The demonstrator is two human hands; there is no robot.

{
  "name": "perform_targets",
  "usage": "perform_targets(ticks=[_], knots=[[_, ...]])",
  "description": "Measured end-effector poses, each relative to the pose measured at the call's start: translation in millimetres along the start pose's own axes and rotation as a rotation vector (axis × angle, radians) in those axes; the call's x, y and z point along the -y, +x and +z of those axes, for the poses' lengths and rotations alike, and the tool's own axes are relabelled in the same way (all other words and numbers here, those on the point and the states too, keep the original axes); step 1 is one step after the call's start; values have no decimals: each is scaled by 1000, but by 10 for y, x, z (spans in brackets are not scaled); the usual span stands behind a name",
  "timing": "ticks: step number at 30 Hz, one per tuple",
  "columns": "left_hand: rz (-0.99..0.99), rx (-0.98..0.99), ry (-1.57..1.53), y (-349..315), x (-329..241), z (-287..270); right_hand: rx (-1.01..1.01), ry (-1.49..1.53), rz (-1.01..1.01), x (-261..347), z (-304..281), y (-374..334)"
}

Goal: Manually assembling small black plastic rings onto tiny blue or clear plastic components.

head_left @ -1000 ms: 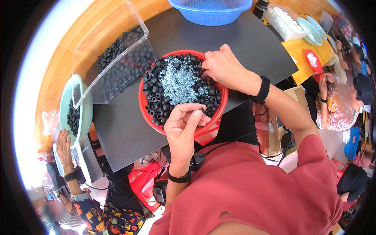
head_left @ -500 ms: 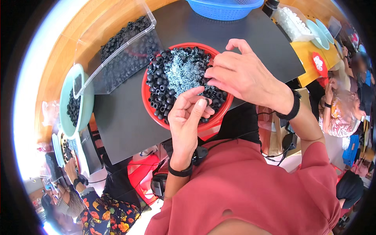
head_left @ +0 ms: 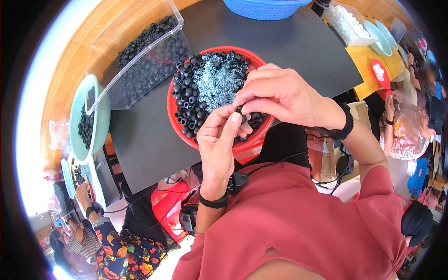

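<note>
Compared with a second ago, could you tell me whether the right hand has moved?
Yes. The right hand has come off the far right rim of the red bowl and moved toward the near rim, meeting the left hand.

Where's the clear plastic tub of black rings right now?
In the head view the clear plastic tub sits upper left on the black table, tilted, just left of the red bowl and above the teal basin.

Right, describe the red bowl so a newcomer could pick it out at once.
Start at the black rectangular tabletop. Near its front edge, under the left hand and right hand, sits the round red plastic bowl. Unlike the clear plastic tub beside it, it holds silvery metal washers amid the small black rubber rings.
</note>
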State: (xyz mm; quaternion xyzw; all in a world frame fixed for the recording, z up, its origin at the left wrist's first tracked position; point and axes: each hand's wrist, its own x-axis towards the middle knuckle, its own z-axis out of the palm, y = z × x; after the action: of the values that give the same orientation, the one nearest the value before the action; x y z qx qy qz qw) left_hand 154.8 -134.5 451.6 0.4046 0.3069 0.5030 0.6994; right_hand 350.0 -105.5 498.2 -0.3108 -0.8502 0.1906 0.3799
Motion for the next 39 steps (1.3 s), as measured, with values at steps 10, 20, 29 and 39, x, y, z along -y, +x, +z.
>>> perform_targets(ticks=[10,20,29,39], knots=[[-19,-3,13,-21,-30,41,-39,171,172,49,-33,-24],[-23,-7,-2,-4,-52,49,-81,164,101,39,70,-71],[-58,-64,-114,-17,-55,82,-202,-195,-19,120,206,-202],[-59,-37,-133,-23,-9,65,-355,-466,-97,168,329,-232]])
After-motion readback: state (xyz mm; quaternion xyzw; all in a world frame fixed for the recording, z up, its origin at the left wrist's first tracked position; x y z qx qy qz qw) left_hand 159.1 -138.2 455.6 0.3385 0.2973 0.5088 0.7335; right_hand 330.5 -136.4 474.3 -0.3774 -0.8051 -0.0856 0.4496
